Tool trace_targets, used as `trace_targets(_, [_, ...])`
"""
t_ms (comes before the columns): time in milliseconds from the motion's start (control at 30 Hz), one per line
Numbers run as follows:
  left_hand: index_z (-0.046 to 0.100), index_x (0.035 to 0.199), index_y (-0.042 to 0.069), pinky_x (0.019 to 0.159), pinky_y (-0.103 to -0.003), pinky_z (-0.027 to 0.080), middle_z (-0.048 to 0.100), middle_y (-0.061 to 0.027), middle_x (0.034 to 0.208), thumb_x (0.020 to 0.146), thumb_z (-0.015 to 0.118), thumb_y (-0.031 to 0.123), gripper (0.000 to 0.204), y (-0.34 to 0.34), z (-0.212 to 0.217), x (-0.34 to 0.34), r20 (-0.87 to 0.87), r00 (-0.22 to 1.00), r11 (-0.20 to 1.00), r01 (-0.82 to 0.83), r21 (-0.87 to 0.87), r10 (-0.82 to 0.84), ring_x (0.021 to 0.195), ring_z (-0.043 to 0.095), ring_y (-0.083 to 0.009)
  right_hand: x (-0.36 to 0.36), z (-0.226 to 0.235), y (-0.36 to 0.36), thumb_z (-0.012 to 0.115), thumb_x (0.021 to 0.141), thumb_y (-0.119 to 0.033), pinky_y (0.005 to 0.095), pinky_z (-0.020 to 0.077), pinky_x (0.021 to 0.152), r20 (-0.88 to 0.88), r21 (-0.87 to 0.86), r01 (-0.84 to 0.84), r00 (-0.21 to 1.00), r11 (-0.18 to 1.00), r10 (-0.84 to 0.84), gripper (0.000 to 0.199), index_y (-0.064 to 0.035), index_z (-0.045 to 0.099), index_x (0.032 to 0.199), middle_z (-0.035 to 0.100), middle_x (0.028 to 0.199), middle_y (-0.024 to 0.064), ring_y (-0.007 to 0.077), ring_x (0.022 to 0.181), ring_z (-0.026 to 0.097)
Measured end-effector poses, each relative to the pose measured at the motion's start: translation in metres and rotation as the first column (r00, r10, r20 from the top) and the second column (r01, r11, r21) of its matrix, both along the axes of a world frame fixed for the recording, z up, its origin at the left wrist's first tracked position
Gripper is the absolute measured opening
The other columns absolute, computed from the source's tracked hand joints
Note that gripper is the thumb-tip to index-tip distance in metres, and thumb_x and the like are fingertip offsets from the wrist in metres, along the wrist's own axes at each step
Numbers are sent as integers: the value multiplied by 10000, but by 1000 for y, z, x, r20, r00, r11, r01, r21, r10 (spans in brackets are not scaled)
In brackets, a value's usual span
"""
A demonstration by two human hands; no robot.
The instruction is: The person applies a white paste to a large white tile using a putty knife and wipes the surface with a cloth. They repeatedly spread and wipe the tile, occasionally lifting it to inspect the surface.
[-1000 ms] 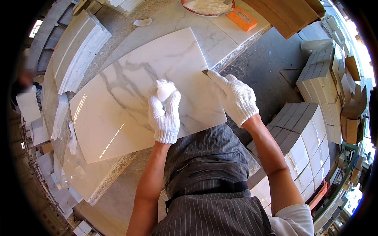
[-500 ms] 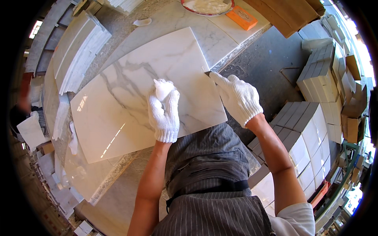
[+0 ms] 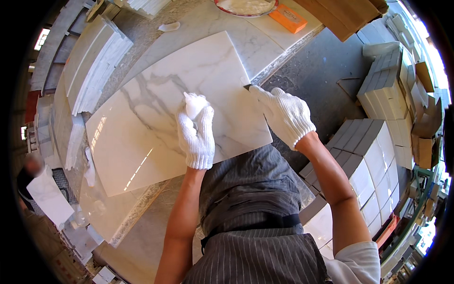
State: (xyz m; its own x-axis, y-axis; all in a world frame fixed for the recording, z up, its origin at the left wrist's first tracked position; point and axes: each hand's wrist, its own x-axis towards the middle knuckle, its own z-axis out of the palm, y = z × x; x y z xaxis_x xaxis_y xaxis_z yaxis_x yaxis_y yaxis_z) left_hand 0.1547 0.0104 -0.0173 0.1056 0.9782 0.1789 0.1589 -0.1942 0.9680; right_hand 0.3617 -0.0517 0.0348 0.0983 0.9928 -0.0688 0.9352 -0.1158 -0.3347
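A large glossy white tile with grey marble veins (image 3: 156, 113) lies on the worktop before me, its near edge by my lap. My left hand (image 3: 196, 135), in a white knit glove, is above the tile and closed round a white crumpled wad (image 3: 195, 104); whether that is cloth or plastic I cannot tell. At the tile's right edge, my gloved right hand (image 3: 282, 111) pinches a small dark piece (image 3: 247, 87) that touches the edge. Most of this piece is hidden by the fingers.
A bowl of pale paste (image 3: 247, 6) and an orange box (image 3: 287, 19) stand at the far side. Stacked tiles (image 3: 97, 59) are at the left, where another person holds a white slab (image 3: 49, 195). Stacked boxes (image 3: 378, 165) and an open carton (image 3: 423, 151) flank the right.
The dark piece and my right hand have shifted very slightly left along the tile's edge. My left hand stays nearly still. The other person at the left has come further into view with the slab.
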Motion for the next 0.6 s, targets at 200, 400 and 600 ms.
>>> trace_targets(200, [485, 1294, -10, 947, -304, 484, 627, -112, 1181, 973, 600, 64, 349, -2, 4, 1, -126, 992, 997, -14, 70, 23, 1057, 608, -159, 12, -5, -6, 568, 942, -184, 404, 530, 686, -161, 134, 17, 987, 991, 5, 354, -206, 630, 1290, 643, 863, 136, 324, 771, 655])
trace_targets(400, [475, 1318, -11, 931, -315, 493, 622, -115, 1191, 973, 597, 79, 376, 3, -1, 1, -154, 988, 993, -9, 119, 28, 1055, 600, -160, 7, -17, 16, 575, 915, -148, 405, 529, 717, -167, 150, 24, 986, 988, 1, 385, -205, 627, 1292, 647, 927, 152, 347, 814, 656])
trace_targets(600, [501, 1310, 0, 925, -310, 492, 631, -96, 1184, 956, 636, 109, 394, -1, 13, 4, -93, 996, 1000, -13, 13, 14, 1050, 602, -161, 12, -4, -13, 608, 915, -195, 424, 522, 629, 2, 72, -5, 1000, 997, 5, 377, -201, 613, 1292, 623, 835, 140, 342, 717, 654])
